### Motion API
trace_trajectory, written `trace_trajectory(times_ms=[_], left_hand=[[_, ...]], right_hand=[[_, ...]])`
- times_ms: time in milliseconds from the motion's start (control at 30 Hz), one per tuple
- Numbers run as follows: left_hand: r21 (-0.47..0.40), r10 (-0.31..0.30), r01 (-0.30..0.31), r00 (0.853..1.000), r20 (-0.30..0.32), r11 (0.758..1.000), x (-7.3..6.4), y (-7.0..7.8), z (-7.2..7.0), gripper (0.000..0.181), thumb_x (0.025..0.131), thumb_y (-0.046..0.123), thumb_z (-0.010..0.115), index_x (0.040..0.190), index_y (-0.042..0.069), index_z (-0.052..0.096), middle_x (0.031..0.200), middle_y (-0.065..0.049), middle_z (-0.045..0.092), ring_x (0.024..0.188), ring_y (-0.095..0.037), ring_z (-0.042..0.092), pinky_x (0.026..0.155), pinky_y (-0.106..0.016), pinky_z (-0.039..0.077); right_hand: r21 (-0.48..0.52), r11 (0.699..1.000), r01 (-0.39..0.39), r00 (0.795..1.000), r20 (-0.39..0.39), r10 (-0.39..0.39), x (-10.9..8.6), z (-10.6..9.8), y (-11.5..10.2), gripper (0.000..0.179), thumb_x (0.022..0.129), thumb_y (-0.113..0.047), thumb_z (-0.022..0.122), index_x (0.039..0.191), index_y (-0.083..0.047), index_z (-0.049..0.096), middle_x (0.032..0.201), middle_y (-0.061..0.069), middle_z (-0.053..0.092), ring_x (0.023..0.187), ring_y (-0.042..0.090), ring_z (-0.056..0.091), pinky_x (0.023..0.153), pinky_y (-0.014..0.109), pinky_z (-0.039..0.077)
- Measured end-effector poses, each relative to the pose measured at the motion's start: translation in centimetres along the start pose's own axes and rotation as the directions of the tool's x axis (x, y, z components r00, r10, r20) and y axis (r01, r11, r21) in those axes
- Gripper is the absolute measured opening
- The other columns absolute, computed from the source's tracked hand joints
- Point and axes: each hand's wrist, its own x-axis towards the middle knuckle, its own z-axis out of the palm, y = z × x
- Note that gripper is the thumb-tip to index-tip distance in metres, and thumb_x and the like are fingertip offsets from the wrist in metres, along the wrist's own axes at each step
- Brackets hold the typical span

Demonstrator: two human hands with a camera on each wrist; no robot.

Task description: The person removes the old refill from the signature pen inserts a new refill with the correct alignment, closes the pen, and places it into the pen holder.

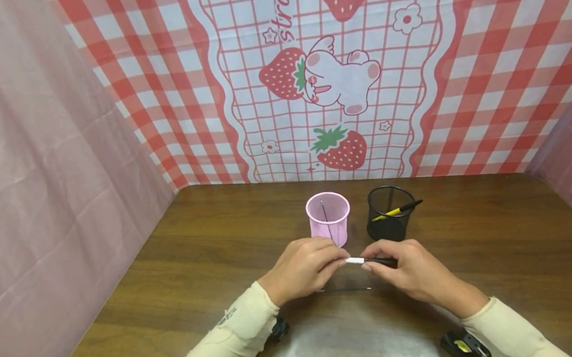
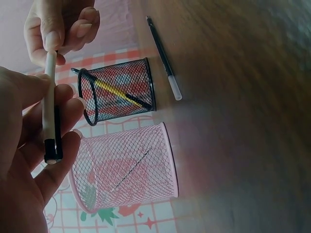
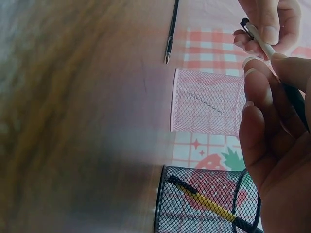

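Between my two hands is a pen with a white barrel and a black section. My left hand pinches the white barrel, and in the left wrist view its black clip end shows by the fingers. The black section is gripped by the thumb and fingers of my right hand. Below the hands, a thin dark pen refill lies flat on the table. Its metal tip shows in the right wrist view. Fingers partly cover the pen, so whether its sections are joined is unclear.
Behind my left hand stands a pink mesh cup with a thin dark refill leaning inside. To its right, a black mesh cup holds a yellow and black pen. A strawberry-print cloth hangs behind the wooden table.
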Motion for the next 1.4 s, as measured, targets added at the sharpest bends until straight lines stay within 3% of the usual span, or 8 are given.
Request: trace_trajectory(times_ms=[600,700,800,933,1033,1100,1200,1400], left_hand=[[-0.051,-0.014,0.013,1.0,-0.007,0.999,0.0,0.1,0.2,0.012,0.096,0.02,0.069,0.103,0.013,0.076,0.091,0.009,0.066,0.081,0.002,0.056,0.075,-0.015,0.048],[-0.106,-0.068,0.068,0.998,0.005,0.992,0.0,-0.1,0.1,0.013,0.096,0.022,0.069,0.103,0.013,0.076,0.092,0.008,0.068,0.082,0.001,0.058,0.075,-0.015,0.049],[-0.162,-0.159,0.163,0.987,0.037,0.973,-0.4,-0.6,-0.2,0.015,0.096,0.024,0.069,0.103,0.014,0.076,0.095,0.008,0.069,0.083,-0.001,0.061,0.075,-0.019,0.05],[-0.209,-0.281,0.297,0.954,0.105,0.932,-0.9,-1.4,-0.5,0.017,0.096,0.027,0.069,0.105,0.015,0.077,0.098,0.008,0.071,0.087,-0.002,0.063,0.079,-0.024,0.051],[-0.247,-0.338,0.367,0.928,0.154,0.897,-1.1,-1.8,-0.7,0.017,0.096,0.028,0.069,0.105,0.016,0.078,0.097,0.01,0.072,0.085,-0.001,0.062,0.077,-0.024,0.05],[-0.278,-0.355,0.392,0.919,0.173,0.877,-1.1,-1.9,-0.7,0.016,0.096,0.028,0.07,0.103,0.016,0.078,0.094,0.01,0.072,0.083,0.0,0.061,0.076,-0.023,0.05],[-0.312,-0.356,0.396,0.917,0.178,0.864,-1.1,-2.0,-0.7,0.013,0.095,0.026,0.07,0.1,0.016,0.078,0.091,0.01,0.072,0.079,0.0,0.06,0.073,-0.02,0.049],[-0.318,-0.337,0.368,0.93,0.149,0.874,-1.0,-2.1,-0.6,0.013,0.094,0.024,0.072,0.1,0.015,0.078,0.091,0.009,0.072,0.079,-0.001,0.059,0.073,-0.021,0.048]], right_hand=[[0.033,0.999,0.024,1.0,0.008,-0.024,0.1,0.2,-0.2,0.027,0.081,-0.002,0.081,0.098,-0.02,0.072,0.077,-0.016,0.067,0.065,-0.002,0.058,0.059,0.014,0.045],[0.04,0.999,0.02,1.0,0.0,-0.02,0.1,0.1,-0.2,0.025,0.081,0.0,0.08,0.097,-0.017,0.071,0.075,-0.014,0.068,0.065,-0.002,0.06,0.059,0.014,0.046],[0.044,0.999,0.005,1.0,-0.008,-0.005,0.1,0.1,-0.2,0.024,0.081,0.001,0.08,0.097,-0.016,0.071,0.075,-0.013,0.069,0.064,-0.003,0.061,0.057,0.014,0.046],[0.046,0.999,-0.016,1.0,-0.018,0.017,0.1,0.0,-0.1,0.023,0.082,0.0,0.08,0.096,-0.016,0.071,0.074,-0.016,0.068,0.062,-0.003,0.06,0.054,0.014,0.045],[0.052,0.998,-0.025,0.999,-0.023,0.026,0.1,0.0,-0.1,0.023,0.083,-0.001,0.08,0.097,-0.017,0.071,0.073,-0.016,0.066,0.06,-0.003,0.058,0.052,0.014,0.044],[0.066,0.997,-0.031,0.999,-0.02,0.033,0.1,0.0,-0.1,0.023,0.083,0.0,0.079,0.097,-0.017,0.07,0.072,-0.015,0.067,0.058,-0.003,0.058,0.051,0.015,0.045],[0.086,0.995,-0.042,0.999,-0.013,0.043,0.1,0.0,-0.1,0.023,0.084,0.0,0.078,0.098,-0.016,0.07,0.071,-0.012,0.067,0.057,-0.003,0.058,0.05,0.015,0.046],[0.087,0.995,-0.054,0.998,-0.007,0.055,0.1,-0.1,-0.1,0.024,0.083,0.0,0.079,0.099,-0.015,0.07,0.073,-0.013,0.068,0.059,-0.002,0.059,0.05,0.016,0.046]])
